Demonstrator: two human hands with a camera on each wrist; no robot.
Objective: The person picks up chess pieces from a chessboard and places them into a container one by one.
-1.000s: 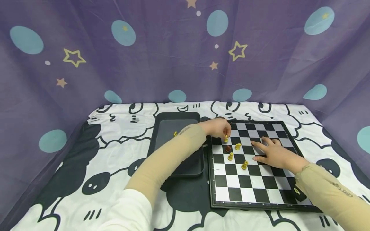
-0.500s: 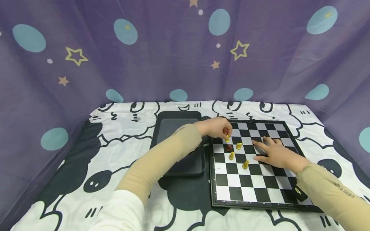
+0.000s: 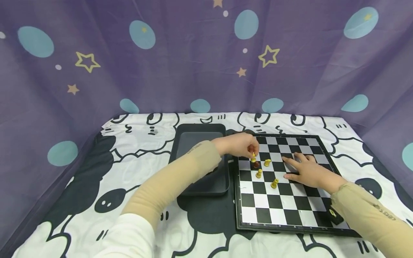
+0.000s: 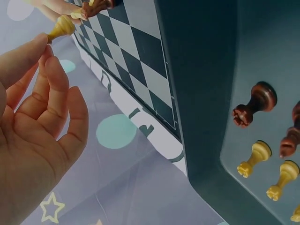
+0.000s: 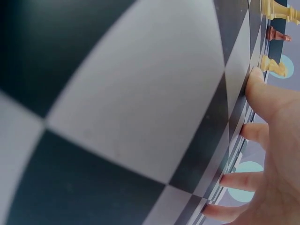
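Observation:
In the head view, my left hand (image 3: 241,144) is over the far left part of the chessboard (image 3: 263,216). Its thumb and fingertips pinch a yellow chess piece (image 3: 253,158), whose top they hide; the base shows in the left wrist view. Just nearer to me is a brown chess piece (image 3: 256,165). A yellow knight (image 3: 267,162) stands to the right, with two more yellow pieces, one a small piece (image 3: 259,173) and one like a rook (image 3: 274,184), closer in. My right hand (image 3: 308,172) rests on the board with fingers spread, holding nothing.
A dark grey tray (image 3: 215,192) lies left of the board, partly under my left arm. It holds several pieces, among them a brown rook (image 4: 255,104) and a yellow rook (image 4: 254,159). A small black block (image 3: 336,217) sits at the board's near right corner, beside my sleeve.
My left hand has come slightly nearer to me with the pinched yellow piece, which is now closer to the brown one. My right hand stays in place on the board.

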